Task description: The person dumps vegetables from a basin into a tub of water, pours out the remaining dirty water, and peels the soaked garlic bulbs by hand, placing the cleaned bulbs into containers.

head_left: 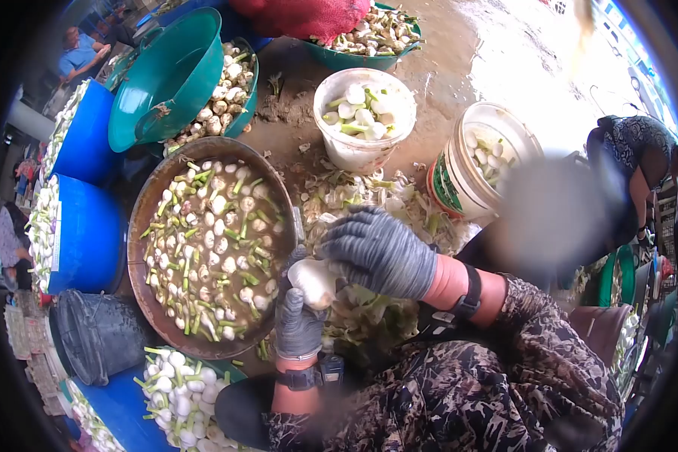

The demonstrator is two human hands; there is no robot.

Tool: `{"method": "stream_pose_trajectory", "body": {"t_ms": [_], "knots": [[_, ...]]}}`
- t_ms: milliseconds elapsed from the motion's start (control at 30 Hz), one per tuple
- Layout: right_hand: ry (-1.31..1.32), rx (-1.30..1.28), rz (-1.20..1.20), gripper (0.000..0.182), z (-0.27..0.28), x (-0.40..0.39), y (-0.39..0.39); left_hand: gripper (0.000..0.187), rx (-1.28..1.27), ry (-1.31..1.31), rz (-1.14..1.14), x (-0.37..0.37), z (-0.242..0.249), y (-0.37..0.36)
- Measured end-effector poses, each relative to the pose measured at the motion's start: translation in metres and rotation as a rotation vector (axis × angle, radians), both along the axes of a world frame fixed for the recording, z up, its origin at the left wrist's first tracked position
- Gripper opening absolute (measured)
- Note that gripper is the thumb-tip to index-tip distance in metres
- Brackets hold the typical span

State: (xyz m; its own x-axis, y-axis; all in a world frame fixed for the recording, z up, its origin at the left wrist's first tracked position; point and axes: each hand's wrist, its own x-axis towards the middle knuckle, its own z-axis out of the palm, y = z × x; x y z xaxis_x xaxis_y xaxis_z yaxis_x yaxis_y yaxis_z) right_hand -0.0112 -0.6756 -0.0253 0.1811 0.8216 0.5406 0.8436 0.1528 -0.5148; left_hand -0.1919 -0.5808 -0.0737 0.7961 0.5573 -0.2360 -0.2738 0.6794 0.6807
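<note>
A large white garlic bulb is between my gloved hands, beside the right rim of a round basin. My left hand is closed round its lower left side, thumb on the front. My right hand curls over the upper right of the bulb, its fingers bent and pressed together. The right thumb and whatever lies under those fingers are hidden. In the rusty basin, many bulbs with short green stalks float in murky water. Loose peelings lie below my hands.
A white bucket and a second bucket hold bulbs. Green tubs, blue tubs and a dark bucket crowd the left. Cleaned bulbs are heaped at lower left. Another person bends at right.
</note>
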Motion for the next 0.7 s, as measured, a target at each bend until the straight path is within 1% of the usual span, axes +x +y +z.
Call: {"method": "stream_pose_trajectory", "body": {"t_ms": [33, 67, 100, 133, 167, 200, 233, 267, 300, 333, 367, 400, 433, 500, 533, 567, 600, 633, 667, 700], "knots": [[-0.008, -0.043, 0.054, 0.025, -0.001, -0.006, -0.001, 0.081, 0.000, 0.003, -0.005, 0.000, -0.001, 0.000], [-0.017, -0.087, 0.112, 0.025, -0.001, -0.009, -0.001, 0.085, 0.134, 0.061, -0.036, -0.001, -0.005, 0.001], [-0.015, -0.088, 0.115, 0.025, -0.003, -0.010, -0.002, 0.089, 0.266, 0.119, -0.065, -0.003, -0.009, 0.002], [0.022, -0.183, 0.103, 0.022, -0.007, -0.010, -0.005, 0.091, 0.341, 0.171, -0.091, -0.005, -0.013, 0.004], [0.058, -0.280, 0.093, 0.021, -0.009, -0.011, -0.006, 0.091, 0.337, 0.175, -0.084, -0.006, -0.016, 0.005], [0.047, -0.256, 0.079, 0.017, -0.010, -0.012, -0.006, 0.090, 0.423, 0.205, -0.120, -0.005, -0.018, 0.007], [0.052, -0.262, 0.081, 0.017, -0.011, -0.014, -0.007, 0.089, 0.508, 0.233, -0.161, -0.006, -0.020, 0.008], [0.104, -0.317, 0.055, 0.016, -0.011, -0.015, -0.007, 0.090, 0.453, 0.249, -0.229, -0.008, -0.018, 0.008], [0.156, -0.371, 0.025, 0.016, -0.011, -0.015, -0.009, 0.090, 0.446, 0.251, -0.235, -0.008, -0.017, 0.008], [0.229, -0.367, 0.006, 0.017, -0.019, -0.015, -0.009, 0.088, 0.541, 0.235, -0.232, -0.006, -0.015, 0.007], [0.235, -0.372, -0.001, 0.017, -0.026, -0.016, -0.008, 0.086, 0.637, 0.217, -0.229, -0.005, -0.015, 0.007], [0.358, -0.392, -0.038, 0.017, -0.032, -0.017, -0.007, 0.086, 0.657, 0.211, -0.298, -0.007, -0.015, 0.011], [0.479, -0.408, -0.076, 0.018, -0.037, -0.017, -0.006, 0.086, 0.656, 0.208, -0.306, -0.007, -0.016, 0.010], [0.517, -0.437, -0.082, 0.017, -0.041, -0.015, -0.006, 0.090, 0.978, 0.220, -0.346, -0.005, -0.014, 0.010], [0.486, -0.423, -0.110, 0.018, -0.041, -0.016, -0.007, 0.088, 1.059, 0.228, -0.343, -0.004, -0.011, 0.010], [0.456, -0.410, -0.135, 0.018, -0.041, -0.018, -0.007, 0.088, 1.059, 0.227, -0.340, -0.002, -0.008, 0.009], [0.377, -0.393, -0.149, 0.019, -0.041, -0.019, -0.008, 0.084, 0.815, 0.234, -0.359, 0.001, -0.005, 0.006], [0.376, -0.396, -0.142, 0.019, -0.040, -0.020, -0.007, 0.080, 0.571, 0.240, -0.374, 0.003, -0.003, 0.004], [0.294, -0.398, -0.126, 0.019, -0.038, -0.020, -0.007, 0.075, 0.678, 0.367, -0.400, 0.001, -0.009, 0.009], [0.213, -0.398, -0.114, 0.019, -0.037, -0.020, -0.007, 0.075, 0.677, 0.369, -0.398, 0.000, -0.009, 0.007]]}}
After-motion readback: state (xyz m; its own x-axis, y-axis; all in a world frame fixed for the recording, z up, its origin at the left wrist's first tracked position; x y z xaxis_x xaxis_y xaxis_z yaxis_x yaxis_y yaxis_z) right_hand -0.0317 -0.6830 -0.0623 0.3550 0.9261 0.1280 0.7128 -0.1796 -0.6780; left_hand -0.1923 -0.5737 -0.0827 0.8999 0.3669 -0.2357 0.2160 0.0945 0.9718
